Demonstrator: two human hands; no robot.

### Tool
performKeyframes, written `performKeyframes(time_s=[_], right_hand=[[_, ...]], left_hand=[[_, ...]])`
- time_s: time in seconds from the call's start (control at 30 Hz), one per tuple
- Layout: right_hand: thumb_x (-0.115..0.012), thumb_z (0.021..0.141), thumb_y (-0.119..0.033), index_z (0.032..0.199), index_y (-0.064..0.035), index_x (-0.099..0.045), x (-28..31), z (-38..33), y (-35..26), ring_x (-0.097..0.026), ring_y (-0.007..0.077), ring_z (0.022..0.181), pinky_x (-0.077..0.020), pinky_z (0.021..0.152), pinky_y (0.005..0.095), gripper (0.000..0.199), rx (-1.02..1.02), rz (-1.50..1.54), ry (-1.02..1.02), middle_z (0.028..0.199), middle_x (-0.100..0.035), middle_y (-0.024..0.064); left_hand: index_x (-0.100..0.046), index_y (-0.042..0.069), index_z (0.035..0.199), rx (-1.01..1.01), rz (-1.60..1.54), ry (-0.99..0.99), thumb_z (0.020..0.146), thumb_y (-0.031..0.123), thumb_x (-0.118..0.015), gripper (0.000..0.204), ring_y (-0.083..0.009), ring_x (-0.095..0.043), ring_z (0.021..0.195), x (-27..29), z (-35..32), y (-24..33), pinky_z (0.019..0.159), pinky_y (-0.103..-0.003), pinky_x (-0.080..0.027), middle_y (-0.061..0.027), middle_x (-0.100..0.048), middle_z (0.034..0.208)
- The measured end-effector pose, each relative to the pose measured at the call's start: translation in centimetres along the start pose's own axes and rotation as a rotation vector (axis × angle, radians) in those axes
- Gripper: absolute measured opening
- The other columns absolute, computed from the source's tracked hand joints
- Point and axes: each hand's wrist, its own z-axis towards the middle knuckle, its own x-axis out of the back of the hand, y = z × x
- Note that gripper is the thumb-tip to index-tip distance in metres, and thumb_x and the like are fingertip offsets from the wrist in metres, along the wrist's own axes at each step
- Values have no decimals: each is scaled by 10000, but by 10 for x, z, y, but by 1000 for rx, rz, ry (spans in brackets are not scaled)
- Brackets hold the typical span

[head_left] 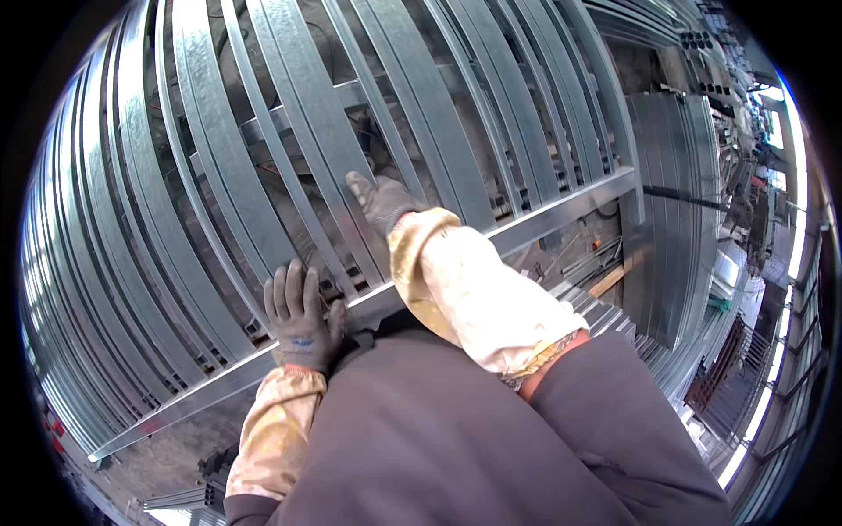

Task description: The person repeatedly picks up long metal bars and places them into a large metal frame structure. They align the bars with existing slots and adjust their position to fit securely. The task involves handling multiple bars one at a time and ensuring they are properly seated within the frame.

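Grey metal bars (320, 114) lie before you, likely stiff, heavy and slippery; take them by the edges. Your left hand (301, 314) spreads open over the near rail (566, 209), gripping nothing; your right hand (386, 202) bends loosely at one bar, its hold unclear.

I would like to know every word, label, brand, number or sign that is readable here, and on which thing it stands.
Left hand, back of its grey glove: a small blue print, too small and blurred to read.
Right hand: no lettering that I can make out.
Metal slats: none visible.
So no text is readable here.
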Motion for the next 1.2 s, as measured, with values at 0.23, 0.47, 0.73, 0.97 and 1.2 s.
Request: performKeyframes(time_s=[0.23,0.47,0.73,0.97,1.2], right_hand=[[-577,993,-606,1213,57,-660,42,-28,-45,-682,375,1130,-523,972,461,704,95,218,-42,1178,-710,260],[-704,990,-378,1285,16,-514,9,-66,-28,-591,165,826,-485,717,297,527,152,614,-276,948,-623,79],[-715,992,-280,1349,-6,-519,21,-41,4,-567,54,706,-501,631,229,491,474,462,-83,865,-623,-9],[-706,980,-432,1405,35,-522,113,49,86,-678,227,875,-558,864,378,658,568,-218,709,1018,-695,132],[-666,977,-583,1131,36,-617,118,89,88,-706,339,963,-539,877,423,639,233,151,160,1025,-736,228]], left_hand=[[-534,55,1429,20,65,-47,820,299,-721,682,-422,-383,1460,5,10,3,1223,-596,-264,-200,-459,1543],[-540,1,1416,15,-186,102,975,256,-566,510,-374,-523,1344,4,-1,-1,1145,-509,-389,-222,-553,1444],[-414,-9,1489,738,-1398,-77,1014,70,-636,530,-95,-598,910,-4,43,53,781,-241,-503,-53,-628,1119],[-397,0,1517,783,-1316,83,1048,102,-597,520,-55,-561,760,-18,49,71,649,-198,-461,-10,-630,1000],[-479,-52,1488,734,-938,296,1021,148,-593,521,-187,-655,1044,-43,44,79,939,-325,-516,-151,-686,1208]])
